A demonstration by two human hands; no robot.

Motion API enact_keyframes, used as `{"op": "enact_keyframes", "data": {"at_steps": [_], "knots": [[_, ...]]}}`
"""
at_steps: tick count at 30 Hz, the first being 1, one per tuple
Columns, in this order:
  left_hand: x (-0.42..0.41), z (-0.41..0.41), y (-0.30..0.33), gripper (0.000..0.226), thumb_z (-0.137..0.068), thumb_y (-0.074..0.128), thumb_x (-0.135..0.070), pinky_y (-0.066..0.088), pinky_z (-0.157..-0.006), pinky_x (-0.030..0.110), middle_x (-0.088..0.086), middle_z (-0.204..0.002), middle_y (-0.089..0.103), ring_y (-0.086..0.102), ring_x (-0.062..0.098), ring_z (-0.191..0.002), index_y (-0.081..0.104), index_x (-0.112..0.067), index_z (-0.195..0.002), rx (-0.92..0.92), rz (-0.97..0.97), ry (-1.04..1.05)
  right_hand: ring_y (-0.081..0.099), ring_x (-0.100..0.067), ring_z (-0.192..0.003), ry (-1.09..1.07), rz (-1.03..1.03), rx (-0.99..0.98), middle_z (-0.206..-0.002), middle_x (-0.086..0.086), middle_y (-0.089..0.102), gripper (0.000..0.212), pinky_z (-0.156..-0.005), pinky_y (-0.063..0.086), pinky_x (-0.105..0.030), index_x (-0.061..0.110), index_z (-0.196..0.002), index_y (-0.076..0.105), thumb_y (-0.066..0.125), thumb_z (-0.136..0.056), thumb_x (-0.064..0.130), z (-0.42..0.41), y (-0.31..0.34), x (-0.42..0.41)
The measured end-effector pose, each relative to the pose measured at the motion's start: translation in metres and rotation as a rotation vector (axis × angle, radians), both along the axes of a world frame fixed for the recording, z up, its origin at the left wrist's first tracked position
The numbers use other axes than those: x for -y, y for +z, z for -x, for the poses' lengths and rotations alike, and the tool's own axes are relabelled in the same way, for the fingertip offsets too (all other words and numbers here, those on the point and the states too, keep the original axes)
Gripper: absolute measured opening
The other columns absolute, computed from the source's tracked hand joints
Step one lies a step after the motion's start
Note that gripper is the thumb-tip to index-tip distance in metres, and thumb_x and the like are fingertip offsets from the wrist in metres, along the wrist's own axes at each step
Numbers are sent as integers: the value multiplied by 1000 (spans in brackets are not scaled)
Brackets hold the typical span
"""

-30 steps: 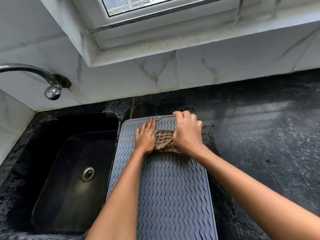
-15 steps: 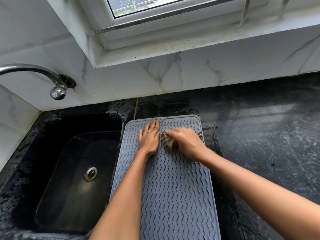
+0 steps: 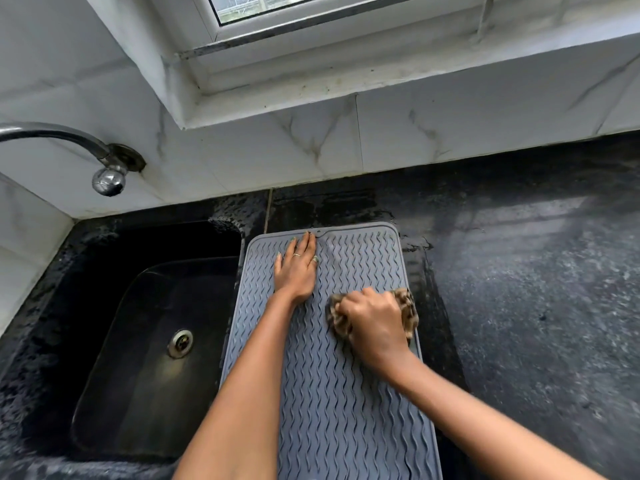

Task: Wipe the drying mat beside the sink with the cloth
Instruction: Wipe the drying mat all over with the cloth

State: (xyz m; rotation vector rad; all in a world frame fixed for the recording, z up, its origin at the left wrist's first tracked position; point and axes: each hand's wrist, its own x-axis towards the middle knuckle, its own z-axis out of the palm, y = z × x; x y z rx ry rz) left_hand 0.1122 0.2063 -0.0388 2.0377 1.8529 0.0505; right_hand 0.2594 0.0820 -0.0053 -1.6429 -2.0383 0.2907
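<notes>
The left hand [image 3: 296, 270] lies flat with straight fingers pressing the far end of the grey drying mat [image 3: 332, 393] beside the sink [image 3: 145, 341], while the right hand [image 3: 375, 322] clenches the bunched cloth [image 3: 408, 306] against the mat's right edge.

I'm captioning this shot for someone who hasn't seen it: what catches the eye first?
Two bare arms reach over a grey ribbed drying mat on the black counter. The left hand presses flat near its far end; the right hand grips a brown cloth at its right edge. A dark sink lies left.
</notes>
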Motion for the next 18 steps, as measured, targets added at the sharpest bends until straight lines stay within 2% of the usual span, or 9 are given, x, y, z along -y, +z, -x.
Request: {"op": "enact_keyframes", "data": {"at_steps": [2,4,6,7,8,10,12,15,18], "knots": [[0,0,0,51,-103,22,-31,-5,-118,42,-13,-160,-2,-4,12,-148,2,-31,-151,-5,-1,-2,63,-18,-63,92,115,103,-72,4,72,12,-57,48,-29,17,-77,75,76,-68,9,2,11,18],[-1,0,0,51,-103,21,-31,-5,-118,42,-12,-160,-2,-4,13,-148,2,-31,-151,-7,1,0,64,-19,-72,162,273,140,-78,3,72,10,-64,50,-29,20,-84,74,65,-78,19,-1,21,10],[-1,1,0,52,-103,22,-31,-5,-118,43,-12,-160,-3,-4,13,-148,2,-31,-151,-7,13,-2,62,-16,-72,94,326,-73,-77,3,71,9,-68,52,-29,20,-80,72,63,-80,21,-6,34,-16],[-2,1,-1,52,-103,22,-32,-5,-118,43,-12,-160,-3,-4,13,-148,2,-32,-151,-9,20,-5,61,-16,-75,12,274,-179,-80,2,71,9,-70,50,-29,20,-80,72,64,-79,16,-9,36,-35],[-2,1,-1,52,-103,22,-33,-5,-118,43,-12,-160,-4,-5,13,-148,2,-32,-151,-9,25,-5,60,-19,-82,-72,182,-205,-87,0,70,12,-71,48,-30,19,-85,71,64,-79,12,-12,36,-56],[-2,1,-1,52,-103,22,-37,-5,-118,42,-12,-160,-3,-4,12,-148,2,-32,-151,-17,18,3,56,-27,-102,-136,127,-59,-109,-5,65,25,-82,46,-37,15,-106,66,61,-82,8,-14,36,-95],[-1,-1,-2,52,-102,22,-39,-4,-118,41,-13,-160,-2,-3,12,-148,3,-32,-151,-31,3,7,49,-32,-113,-54,250,136,-123,-8,59,31,-93,43,-45,13,-118,60,54,-87,8,-10,30,-117],[-1,-2,-3,52,-103,21,-39,-2,-118,42,-12,-160,-1,-2,12,-148,4,-31,-151,-62,-18,14,52,-31,-109,22,215,253,-119,-6,62,23,-90,44,-45,12,-109,65,51,-91,13,-4,15,-94],[-1,-3,-3,52,-103,19,-39,-2,-118,43,-12,-160,-1,-2,13,-148,3,-30,-151,-65,-31,21,58,-24,-94,57,119,149,-107,-2,68,16,-83,48,-40,12,-102,69,59,-90,15,0,7,-32]]}}
